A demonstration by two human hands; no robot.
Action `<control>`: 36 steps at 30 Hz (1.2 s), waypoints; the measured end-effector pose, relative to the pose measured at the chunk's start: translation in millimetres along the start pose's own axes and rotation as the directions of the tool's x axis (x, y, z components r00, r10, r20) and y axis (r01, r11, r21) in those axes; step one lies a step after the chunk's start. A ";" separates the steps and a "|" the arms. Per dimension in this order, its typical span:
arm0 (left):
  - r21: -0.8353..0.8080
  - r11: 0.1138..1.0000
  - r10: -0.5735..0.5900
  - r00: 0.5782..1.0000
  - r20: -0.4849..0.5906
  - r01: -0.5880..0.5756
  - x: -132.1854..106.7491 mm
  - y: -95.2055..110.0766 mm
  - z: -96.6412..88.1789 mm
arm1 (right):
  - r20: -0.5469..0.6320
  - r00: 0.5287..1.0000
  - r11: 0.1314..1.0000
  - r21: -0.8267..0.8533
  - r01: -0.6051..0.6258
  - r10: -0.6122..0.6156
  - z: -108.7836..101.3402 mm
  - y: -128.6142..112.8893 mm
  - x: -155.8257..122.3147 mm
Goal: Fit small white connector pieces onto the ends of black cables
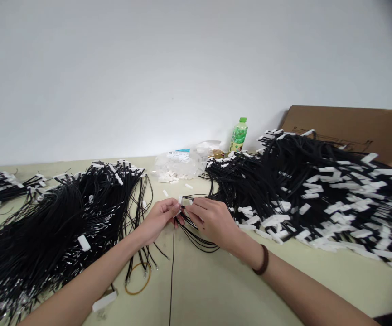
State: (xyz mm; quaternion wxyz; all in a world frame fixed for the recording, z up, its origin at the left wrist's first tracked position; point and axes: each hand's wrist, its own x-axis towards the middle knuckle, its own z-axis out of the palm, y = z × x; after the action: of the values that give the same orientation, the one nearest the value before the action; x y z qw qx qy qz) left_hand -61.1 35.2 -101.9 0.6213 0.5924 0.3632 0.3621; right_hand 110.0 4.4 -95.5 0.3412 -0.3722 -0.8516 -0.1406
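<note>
In the middle of the table, my left hand (159, 218) pinches a small white plastic connector (180, 199) between thumb and fingers. My right hand (215, 221) is close beside it, its fingers closed at a black wire by the connector; the fingertips partly hide the contact. A loop of several black wires (199, 244) hangs below the right hand. One single wire (172, 280) runs from the left hand down towards the near edge. Left of my hands lies a large heap of black wires (70, 217) with bare metal terminals at the near ends.
On the right is a big pile of wires with white connectors (345, 199), a cardboard box (352, 131) behind it. Near the wall stand a green-capped bottle (238, 136) and a clear bag of white connectors (175, 165). A yellowish rubber band (137, 293) lies at the left heap.
</note>
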 end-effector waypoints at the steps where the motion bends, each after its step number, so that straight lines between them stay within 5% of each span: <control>1: -0.001 1.000 0.001 1.000 -0.002 -0.001 0.0 0.0 0.0 | -0.001 1.000 1.000 0.002 0.000 0.000 0.0 0.1 0.3; 36: 0.009 1.000 0.001 1.000 0.005 -0.001 0.1 0.3 0.8 | -0.009 1.000 1.000 0.001 0.022 -0.022 2.4 0.0 -1.8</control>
State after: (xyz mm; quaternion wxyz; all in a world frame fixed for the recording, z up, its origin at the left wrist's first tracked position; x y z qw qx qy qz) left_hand -60.4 34.9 -101.6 0.6192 0.5963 0.3630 0.3595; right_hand 109.8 4.7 -98.4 0.3438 -0.3619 -0.8542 -0.1458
